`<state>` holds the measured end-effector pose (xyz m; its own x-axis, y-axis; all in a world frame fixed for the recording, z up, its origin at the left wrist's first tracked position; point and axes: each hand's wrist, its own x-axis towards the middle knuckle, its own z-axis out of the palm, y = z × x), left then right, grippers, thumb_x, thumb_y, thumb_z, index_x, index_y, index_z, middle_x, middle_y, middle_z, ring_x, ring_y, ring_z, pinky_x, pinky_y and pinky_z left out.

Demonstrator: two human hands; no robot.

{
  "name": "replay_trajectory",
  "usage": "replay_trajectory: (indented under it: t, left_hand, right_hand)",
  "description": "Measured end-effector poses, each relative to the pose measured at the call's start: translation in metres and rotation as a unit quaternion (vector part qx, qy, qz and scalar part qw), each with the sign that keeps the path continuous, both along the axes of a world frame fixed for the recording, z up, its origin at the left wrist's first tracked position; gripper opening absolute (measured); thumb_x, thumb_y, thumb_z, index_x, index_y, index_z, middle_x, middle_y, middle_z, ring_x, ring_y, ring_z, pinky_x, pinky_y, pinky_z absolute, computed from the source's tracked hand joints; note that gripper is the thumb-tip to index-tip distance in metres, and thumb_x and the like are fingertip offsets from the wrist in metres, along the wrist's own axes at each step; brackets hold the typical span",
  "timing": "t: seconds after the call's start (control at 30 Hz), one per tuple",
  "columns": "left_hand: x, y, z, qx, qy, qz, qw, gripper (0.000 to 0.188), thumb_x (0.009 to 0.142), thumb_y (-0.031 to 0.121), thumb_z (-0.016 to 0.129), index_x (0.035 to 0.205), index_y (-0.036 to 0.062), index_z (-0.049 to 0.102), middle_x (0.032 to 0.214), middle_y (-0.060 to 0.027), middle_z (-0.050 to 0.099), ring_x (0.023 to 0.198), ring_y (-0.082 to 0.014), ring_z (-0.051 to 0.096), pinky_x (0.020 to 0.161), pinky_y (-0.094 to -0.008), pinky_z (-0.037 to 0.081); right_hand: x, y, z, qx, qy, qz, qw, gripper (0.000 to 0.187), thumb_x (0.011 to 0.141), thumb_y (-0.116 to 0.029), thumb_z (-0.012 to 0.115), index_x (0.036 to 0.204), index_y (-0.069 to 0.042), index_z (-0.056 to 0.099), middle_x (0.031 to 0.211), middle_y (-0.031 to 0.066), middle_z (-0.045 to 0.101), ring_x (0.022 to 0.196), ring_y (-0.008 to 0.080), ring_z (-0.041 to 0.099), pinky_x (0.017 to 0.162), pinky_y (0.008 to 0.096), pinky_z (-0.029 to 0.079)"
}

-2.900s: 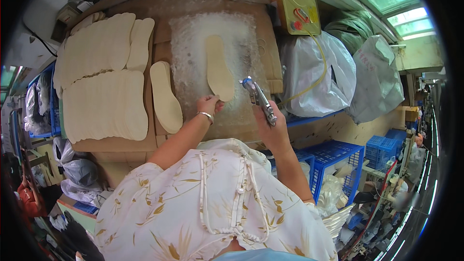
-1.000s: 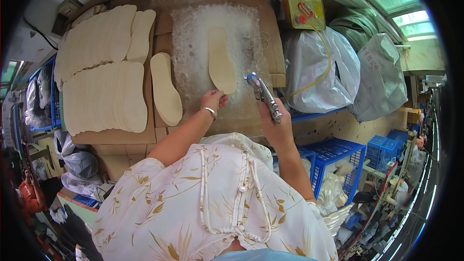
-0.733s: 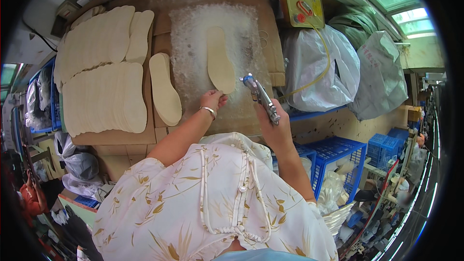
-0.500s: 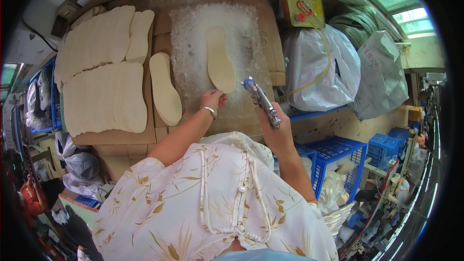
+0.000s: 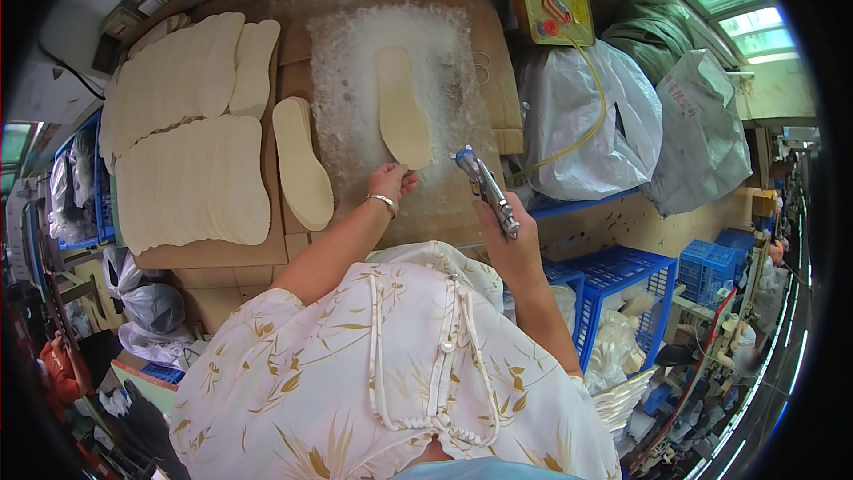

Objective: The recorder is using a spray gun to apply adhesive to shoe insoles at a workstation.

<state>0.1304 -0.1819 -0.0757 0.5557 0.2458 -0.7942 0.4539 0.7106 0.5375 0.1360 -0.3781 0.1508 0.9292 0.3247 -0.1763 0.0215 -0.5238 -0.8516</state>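
A cream insole (image 5: 402, 107) lies flat on a whitish, residue-crusted sheet (image 5: 342, 62). My left hand (image 5: 391, 182) pinches its near heel end between thumb and fingers. In my right hand (image 5: 511, 236) is a silver spray gun (image 5: 487, 187) with a blue part at its nozzle, gripped a little to the right of the insole and apart from it. Left of the sheet is a small stack of insoles (image 5: 303, 164). Farther left, overlapping rows of many more insoles (image 5: 191, 182) cover the cardboard.
A yellow can (image 5: 555, 4) with a yellow hose (image 5: 597, 116) stands at the back right. White plastic bags (image 5: 591, 124) bulge beside it. Blue crates (image 5: 622, 271) with pale pieces in them are low on the right. Cardboard (image 5: 213, 255) lies under the insoles.
The spray gun in my right hand has shifted slightly right and nearer to me. My left hand keeps its pinch at the insole's heel.
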Motion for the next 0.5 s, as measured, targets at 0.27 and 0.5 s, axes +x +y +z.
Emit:
replay_trajectory:
  t: [0.27,0.5]
  left_hand:
    - [0.0,0.0,-0.002,-0.003,-0.003,-0.002,1.0,0.013,0.091,0.013,0.059,0.099,0.0042,0.055,0.093,-0.0092,0.065,0.081,-0.0191,0.066,0.068,-0.0301,0.055]
    - [-0.001,0.0,-0.002,-0.004,0.004,-0.004,1.0,0.014,0.091,0.014,0.059,0.1,0.0033,0.056,0.093,-0.0089,0.065,0.082,-0.019,0.067,0.068,-0.0295,0.055]
  right_hand:
    - [-0.008,-0.005,-0.002,-0.005,-0.001,-0.001,1.0,0.019,0.09,-0.018,0.065,0.098,-0.003,0.056,0.07,0.0156,0.058,0.06,0.0275,0.055,0.058,0.0336,0.045]
    - [-0.018,-0.01,0.002,-0.007,-0.005,0.046,0.999,0.02,0.09,-0.019,0.064,0.098,-0.003,0.056,0.07,0.0148,0.058,0.058,0.0264,0.054,0.057,0.0334,0.045]
